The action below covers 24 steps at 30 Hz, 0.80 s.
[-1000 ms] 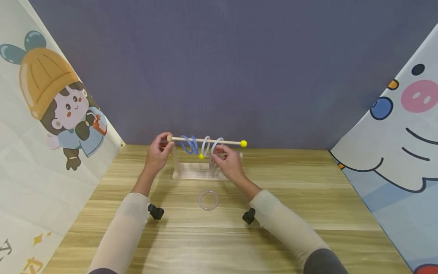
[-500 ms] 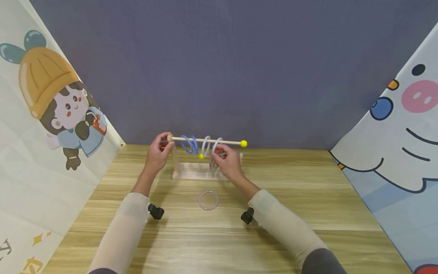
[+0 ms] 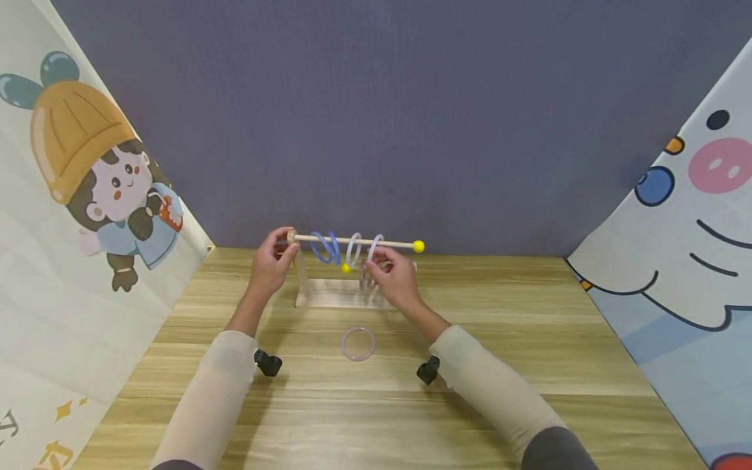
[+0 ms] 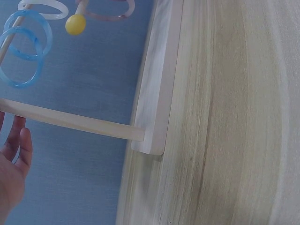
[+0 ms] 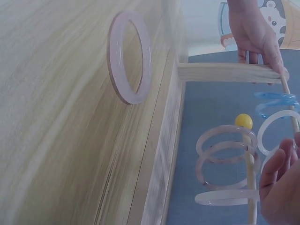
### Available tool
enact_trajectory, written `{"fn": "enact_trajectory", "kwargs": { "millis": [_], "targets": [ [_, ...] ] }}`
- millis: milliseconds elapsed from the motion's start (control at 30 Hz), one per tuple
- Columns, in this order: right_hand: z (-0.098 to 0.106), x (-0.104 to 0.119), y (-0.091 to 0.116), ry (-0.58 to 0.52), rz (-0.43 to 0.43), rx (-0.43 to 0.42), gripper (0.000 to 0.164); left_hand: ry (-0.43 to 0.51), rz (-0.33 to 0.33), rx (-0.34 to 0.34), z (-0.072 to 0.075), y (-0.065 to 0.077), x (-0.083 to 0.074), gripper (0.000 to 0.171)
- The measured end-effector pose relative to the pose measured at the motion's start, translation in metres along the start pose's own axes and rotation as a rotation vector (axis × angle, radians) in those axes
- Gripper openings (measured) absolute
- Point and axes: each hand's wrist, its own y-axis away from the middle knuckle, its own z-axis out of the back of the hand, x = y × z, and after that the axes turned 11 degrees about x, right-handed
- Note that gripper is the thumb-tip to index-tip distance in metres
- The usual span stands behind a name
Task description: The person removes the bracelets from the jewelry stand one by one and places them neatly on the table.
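- Gripping the pale wooden left post [image 4: 75,120]: left hand [image 3: 270,262], fingers clamped.
- Pinching a whitish ring [image 3: 372,249] on the upper wooden rod [image 3: 401,245]: right hand [image 3: 396,277], fingers together.
- Lying near: translucent pink ring [image 5: 117,68].

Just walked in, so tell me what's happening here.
A person's left hand holds a wooden stand at one end of its upper rod. The right hand pinches a white ring on that rod, near another white ring and two blue rings. More rings hang on the lower rod; a pink ring lies on the table.
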Motion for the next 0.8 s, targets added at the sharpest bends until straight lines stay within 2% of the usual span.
{"fn": "enact_trajectory", "kwargs": {
  "millis": [367,600,800],
  "targets": [
    [0.011,-0.001,0.005,0.011,-0.017,-0.008,0.025,-0.021,-0.001,0.004,0.0,0.002,0.0,0.04],
    [0.026,0.038,0.019,-0.011,-0.039,0.019,0.026,-0.02,-0.003,0.004,0.0,0.001,0.0,0.041],
    [0.034,0.036,0.022,0.009,-0.004,0.008,0.026,-0.02,-0.012,-0.004,0.0,0.0,-0.001,0.04]
  ]
}}
